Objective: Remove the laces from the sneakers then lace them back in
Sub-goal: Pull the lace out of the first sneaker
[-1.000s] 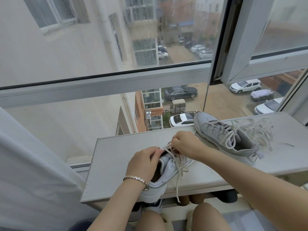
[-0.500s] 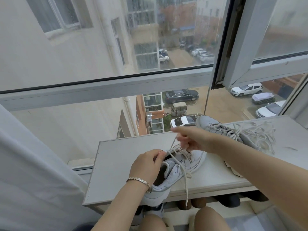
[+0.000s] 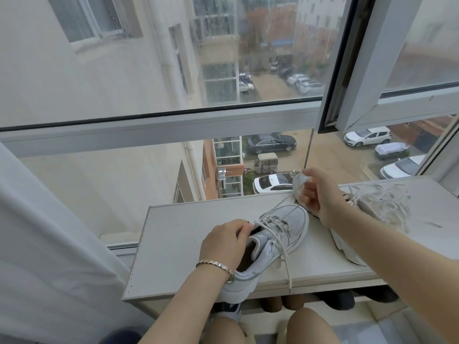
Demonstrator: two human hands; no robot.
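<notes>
Bare knees (image 3: pixel 310 326) show at the bottom edge, under a pale tabletop (image 3: pixel 178 256) that spans the lower middle of the frame. A white curtain (image 3: pixel 49 244) fills the lower left. The left hand (image 3: pixel 223 240), with a bracelet (image 3: pixel 214 265) on its wrist, reaches in from below. Its fingers curl on the collar of the near sneaker (image 3: pixel 290 242), which lies on the tabletop with its heel over the front edge. One end of its lace (image 3: pixel 273 223) runs taut up to the right hand (image 3: pixel 323 197), right of centre, whose fingers pinch it. The other end dangles over the front edge. Behind that hand lies the second sneaker (image 3: pixel 377 204), laced. Beyond, a window (image 3: pixel 173 120) overlooks parked cars (image 3: pixel 270 142).
</notes>
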